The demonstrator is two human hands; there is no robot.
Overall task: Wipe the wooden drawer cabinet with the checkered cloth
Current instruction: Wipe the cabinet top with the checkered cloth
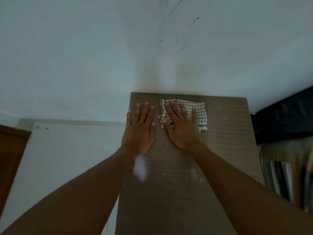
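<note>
So the cloth (200, 114) is folded into a small pad right under the right hand (182, 128), fingers spread flat and pressing it onto the top of the cabinet (223, 150), up at the far end by the wall (84, 65). The pad's long side runs left to right, across the fingers. The left hand (141, 128) lies flat on bare wood just beside the cloth's left edge, fingers straight, holding nothing (looks like it's just bracing). The crumbs (165, 165) sit back behind both wrists, toward the person, so my guess is the next stroke has to pull the cloth back that way, and the right hand is the one to do it.
</note>
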